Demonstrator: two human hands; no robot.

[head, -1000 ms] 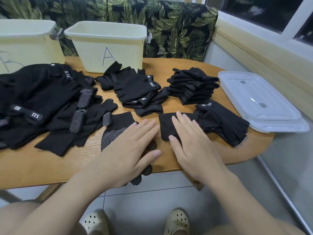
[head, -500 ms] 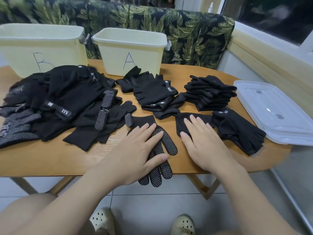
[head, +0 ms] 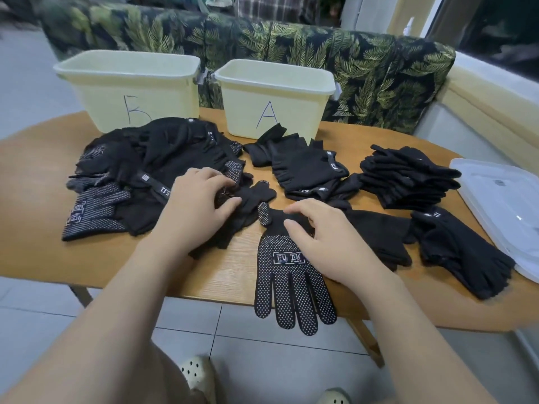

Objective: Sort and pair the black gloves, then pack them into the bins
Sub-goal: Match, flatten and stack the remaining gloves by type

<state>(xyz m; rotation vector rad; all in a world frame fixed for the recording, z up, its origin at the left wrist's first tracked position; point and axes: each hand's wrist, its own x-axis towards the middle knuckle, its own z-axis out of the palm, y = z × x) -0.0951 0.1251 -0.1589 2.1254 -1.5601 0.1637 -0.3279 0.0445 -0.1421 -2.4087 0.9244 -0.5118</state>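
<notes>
A black glove with white grip dots (head: 291, 281) lies flat at the table's front edge, fingers hanging over it. My right hand (head: 323, 240) rests on its cuff with fingers curled onto the fabric. My left hand (head: 198, 208) reaches into the big loose heap of black gloves (head: 140, 176) on the left and pinches a glove (head: 250, 199) at the heap's edge. Two pale yellow bins stand at the back, bin B (head: 128, 91) and bin A (head: 274, 97).
More black gloves lie in a middle pile (head: 309, 170), a neat stack (head: 408, 176) and a flat group at the right (head: 455, 249). Clear plastic lids (head: 501, 205) sit at the table's right end. A leaf-print sofa back stands behind the bins.
My left hand left the dotted glove and moved up-left into the heap. My right hand shifted left from the plain glove onto the dotted glove's cuff. The camera tilted up.
</notes>
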